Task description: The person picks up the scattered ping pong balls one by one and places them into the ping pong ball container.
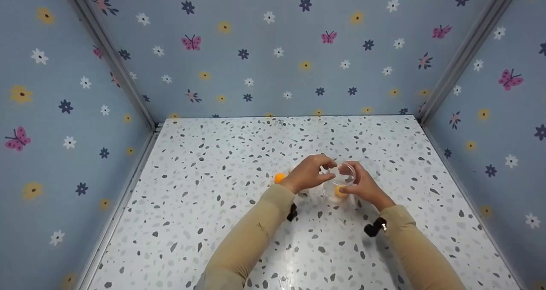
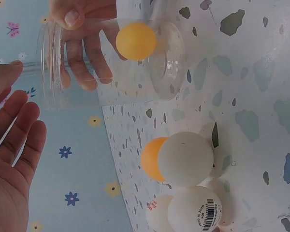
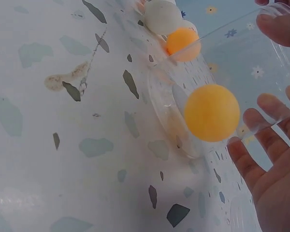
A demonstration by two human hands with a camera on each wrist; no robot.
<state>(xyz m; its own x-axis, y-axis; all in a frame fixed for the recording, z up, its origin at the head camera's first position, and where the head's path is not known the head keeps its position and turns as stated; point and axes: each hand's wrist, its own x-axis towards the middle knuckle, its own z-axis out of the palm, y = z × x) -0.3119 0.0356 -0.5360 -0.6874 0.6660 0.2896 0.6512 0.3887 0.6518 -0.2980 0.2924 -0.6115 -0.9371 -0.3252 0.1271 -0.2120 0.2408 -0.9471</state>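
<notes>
My right hand (image 1: 366, 187) grips a clear plastic jar (image 1: 330, 190), its fingers and thumb on opposite sides of the wall. Inside, low near the jar's base, lies an orange ball (image 2: 136, 41); the right wrist view shows it through the clear side. My left hand (image 1: 309, 173) is at the jar's round top rim (image 1: 342, 183), with fingers extended and thumb tip close to the rim. Its palm (image 2: 9, 193) holds nothing. Beside the jar on the table are another orange ball (image 1: 279, 178) and several white balls (image 2: 186, 158), mostly hidden behind my left hand in the head view.
A white speckled table (image 1: 204, 196) extends around the hands. Blue flower-and-butterfly panels (image 1: 273, 47) stand behind it and on both sides, with grey metal posts (image 1: 115, 59) at the corners. A black wrist camera (image 1: 375, 227) hangs under the right forearm.
</notes>
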